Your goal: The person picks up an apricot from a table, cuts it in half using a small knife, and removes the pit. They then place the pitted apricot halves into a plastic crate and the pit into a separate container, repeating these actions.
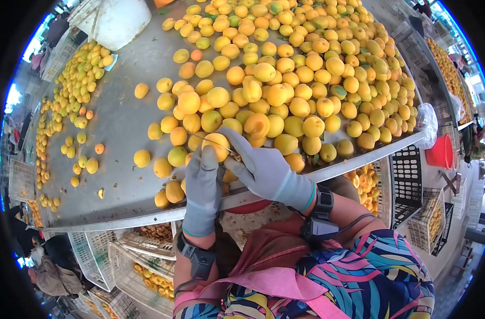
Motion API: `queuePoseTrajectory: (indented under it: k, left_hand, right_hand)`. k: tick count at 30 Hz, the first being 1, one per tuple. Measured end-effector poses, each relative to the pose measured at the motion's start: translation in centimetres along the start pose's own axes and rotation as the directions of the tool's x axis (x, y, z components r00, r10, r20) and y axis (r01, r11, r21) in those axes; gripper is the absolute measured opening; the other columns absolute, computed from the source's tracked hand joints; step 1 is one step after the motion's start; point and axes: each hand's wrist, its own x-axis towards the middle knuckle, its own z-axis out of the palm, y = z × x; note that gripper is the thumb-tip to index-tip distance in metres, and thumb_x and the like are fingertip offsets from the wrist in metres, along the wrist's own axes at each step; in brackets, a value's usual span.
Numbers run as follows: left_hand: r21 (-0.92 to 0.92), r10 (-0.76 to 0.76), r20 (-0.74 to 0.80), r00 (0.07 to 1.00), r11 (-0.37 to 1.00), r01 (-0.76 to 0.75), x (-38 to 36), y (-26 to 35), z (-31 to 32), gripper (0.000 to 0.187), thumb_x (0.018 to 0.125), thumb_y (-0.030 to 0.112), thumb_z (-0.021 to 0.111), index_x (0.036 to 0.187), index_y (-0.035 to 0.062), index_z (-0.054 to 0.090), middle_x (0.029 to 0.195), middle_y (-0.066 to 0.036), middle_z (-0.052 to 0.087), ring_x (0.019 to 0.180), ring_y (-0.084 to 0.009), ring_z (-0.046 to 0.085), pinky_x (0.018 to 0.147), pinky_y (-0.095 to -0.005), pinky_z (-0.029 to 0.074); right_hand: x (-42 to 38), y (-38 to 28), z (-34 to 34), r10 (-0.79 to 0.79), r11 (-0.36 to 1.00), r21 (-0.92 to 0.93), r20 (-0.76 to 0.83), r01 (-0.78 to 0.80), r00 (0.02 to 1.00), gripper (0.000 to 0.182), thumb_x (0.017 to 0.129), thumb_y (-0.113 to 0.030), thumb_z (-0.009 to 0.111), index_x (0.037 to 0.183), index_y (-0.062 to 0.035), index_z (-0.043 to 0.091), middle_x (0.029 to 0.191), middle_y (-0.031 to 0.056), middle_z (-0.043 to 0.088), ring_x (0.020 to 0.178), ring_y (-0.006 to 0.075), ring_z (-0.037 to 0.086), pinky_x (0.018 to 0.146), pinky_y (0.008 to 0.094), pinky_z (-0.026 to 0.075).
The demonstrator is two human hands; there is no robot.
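My left hand point(204, 178), in a grey glove, is closed on a yellow apricot point(219, 142) near the table's front edge. A thin knife blade point(210, 141) lies across this apricot. My right hand point(263, 167), gloved too, is closed on the knife, its handle mostly hidden by the fingers. Loose apricots point(277, 94) crowd right around both hands and form a large heap beyond them. One split apricot point(257, 125) shows its orange inside just past my right hand.
The metal table point(123, 183) has a raised front rim. Smaller greenish fruit point(75, 85) lies at the left, below a white bucket point(117, 21). Under the table, a crate point(369, 194) holds apricot halves. A black crate point(407, 183) and a red bucket point(440, 152) stand at the right.
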Motion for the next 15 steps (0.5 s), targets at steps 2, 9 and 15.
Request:
queuePoseTrajectory:
  k: [2, 9, 15]
  left_hand:
    - [-0.202, -0.191, 0.016, 0.981, 0.961, 0.19, -0.2, 0.3, 0.1, 0.047, 0.099, 0.038, 0.044, 0.122, -0.0038, 0.049, 0.119, -0.009, 0.055, 0.102, -0.018, 0.056, 0.086, -0.031, 0.047]
    - [-0.221, -0.211, -0.011, 0.977, 0.954, 0.203, -0.5, 0.3, -0.1, 0.057, 0.094, 0.049, 0.05, 0.122, -0.0005, 0.053, 0.105, -0.005, 0.061, 0.094, -0.0132, 0.058, 0.078, -0.0274, 0.048]
    - [-0.191, -0.036, 0.003, 0.999, 0.981, 0.036, -0.5, -0.3, -0.2, 0.045, 0.091, 0.032, 0.061, 0.122, -0.0005, 0.053, 0.11, -0.005, 0.06, 0.096, -0.0116, 0.057, 0.084, -0.0251, 0.047]
  right_hand:
    - [0.0, 0.3, 0.2, -0.005, 1.0, -0.004, -0.004, 0.005, 1.0, 0.064, 0.092, -0.033, 0.051, 0.143, -0.0051, 0.023, 0.072, 0.0166, 0.063, 0.062, 0.0353, 0.062, 0.051, 0.0449, 0.047]
    - [-0.1, 0.3, 0.7, -0.012, 1.0, -0.008, 0.005, 0.012, 1.0, 0.064, 0.092, -0.032, 0.051, 0.143, -0.0042, 0.024, 0.069, 0.0163, 0.063, 0.06, 0.0358, 0.062, 0.051, 0.0441, 0.047]
    - [0.0, -0.4, -0.4, -0.011, 1.0, -0.018, 0.039, 0.012, 0.999, 0.065, 0.091, -0.028, 0.052, 0.144, -0.0065, 0.022, 0.068, 0.0157, 0.062, 0.059, 0.035, 0.062, 0.05, 0.0436, 0.048]
